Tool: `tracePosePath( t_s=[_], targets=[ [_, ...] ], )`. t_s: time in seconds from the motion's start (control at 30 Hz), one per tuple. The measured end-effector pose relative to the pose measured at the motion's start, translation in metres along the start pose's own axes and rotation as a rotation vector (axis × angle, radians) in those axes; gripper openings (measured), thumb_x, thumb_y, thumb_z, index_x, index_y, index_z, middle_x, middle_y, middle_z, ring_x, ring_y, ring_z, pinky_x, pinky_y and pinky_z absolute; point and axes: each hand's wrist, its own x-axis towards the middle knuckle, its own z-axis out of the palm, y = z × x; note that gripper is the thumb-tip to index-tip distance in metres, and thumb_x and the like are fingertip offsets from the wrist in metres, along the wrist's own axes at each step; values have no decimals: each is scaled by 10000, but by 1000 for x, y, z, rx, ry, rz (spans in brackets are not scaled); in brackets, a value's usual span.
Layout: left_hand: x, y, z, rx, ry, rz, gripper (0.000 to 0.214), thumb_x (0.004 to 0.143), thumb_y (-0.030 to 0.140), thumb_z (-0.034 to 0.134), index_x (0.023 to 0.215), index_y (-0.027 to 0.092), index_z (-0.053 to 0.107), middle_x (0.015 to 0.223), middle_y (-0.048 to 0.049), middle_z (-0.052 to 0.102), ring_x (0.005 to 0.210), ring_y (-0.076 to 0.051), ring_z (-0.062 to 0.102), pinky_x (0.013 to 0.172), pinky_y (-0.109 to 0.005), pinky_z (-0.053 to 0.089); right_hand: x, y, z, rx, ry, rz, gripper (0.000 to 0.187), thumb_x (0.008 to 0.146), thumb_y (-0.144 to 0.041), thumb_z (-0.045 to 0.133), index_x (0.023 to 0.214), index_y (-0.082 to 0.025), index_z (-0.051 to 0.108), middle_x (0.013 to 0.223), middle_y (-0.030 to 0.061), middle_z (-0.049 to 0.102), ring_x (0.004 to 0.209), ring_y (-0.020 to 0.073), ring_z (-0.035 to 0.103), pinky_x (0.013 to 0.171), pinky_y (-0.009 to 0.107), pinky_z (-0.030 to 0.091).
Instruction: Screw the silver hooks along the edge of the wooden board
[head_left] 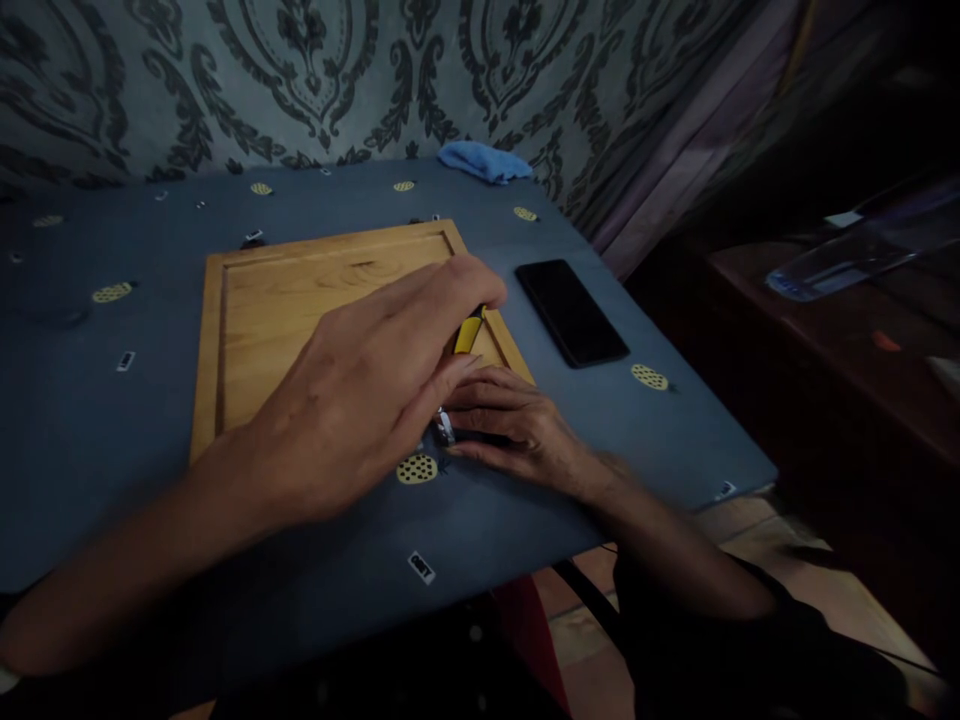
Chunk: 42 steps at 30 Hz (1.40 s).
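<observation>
My left hand reaches over the near right part of a wooden board with a grooved border. Its fingers are closed around a yellow and black object, mostly hidden by the hand, so its kind does not show. Close against it, my right hand lies low by the board's near right corner. A small shiny metal piece shows at the right fingertips, pinched between them. Whether this metal piece joins the yellow and black object is hidden behind my left thumb.
A black phone lies right of the board. Near the patterned wall is a crumpled blue cloth. The table has a blue cover printed with pineapples. Beyond its right edge, a clear plastic item rests on a dark reddish surface.
</observation>
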Motion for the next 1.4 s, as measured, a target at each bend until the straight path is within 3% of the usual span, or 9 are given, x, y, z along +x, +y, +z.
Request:
tracePosePath(
  t_s=[0.2,0.37,0.53,0.83,1.1,1.4],
  targets=[
    [-1,1,2,15,-18,-52,220,976,202,576,1195,201,555,1106,-27,675,777,-137,654,684,-276,546,2,-1,1,-10,21,-6,245,959,-352,656,1062,-146,741,1046,97,771,1077,224,680,914,410,591],
    [0,2,1,14,25,-8,225,952,127,568,1166,196,575,1061,-32,701,859,-157,663,666,-264,548,3,-2,0,7,7,2,239,951,-342,670,1058,-142,743,1056,98,768,1080,222,671,916,402,589],
    [0,1,-6,-79,-48,-87,266,958,133,542,1212,212,544,1171,-47,679,864,-149,681,719,-273,552,1,-1,-1,5,-11,11,234,943,-328,683,1078,-145,741,1082,102,771,1105,234,666,968,435,573],
    [0,4,1,-17,-13,-23,188,963,141,568,1149,171,572,1072,-29,698,852,-146,668,731,-266,551,1,-2,0,13,23,16,230,960,-361,656,1054,-171,745,1072,83,771,1083,220,678,899,409,591],
    [-1,-2,-4,-91,-47,-57,268,943,125,541,1192,223,554,1148,-36,694,856,-155,692,731,-283,552,-1,0,-1,3,-20,17,247,967,-359,647,1110,-181,742,1098,84,763,1122,230,661,982,453,564],
    [0,3,1,-12,-26,-33,197,976,164,526,1161,208,578,1105,-30,694,852,-155,672,755,-298,555,0,-1,1,11,31,12,219,953,-353,670,1066,-181,746,1059,81,767,1085,224,682,890,411,593]
  ],
)
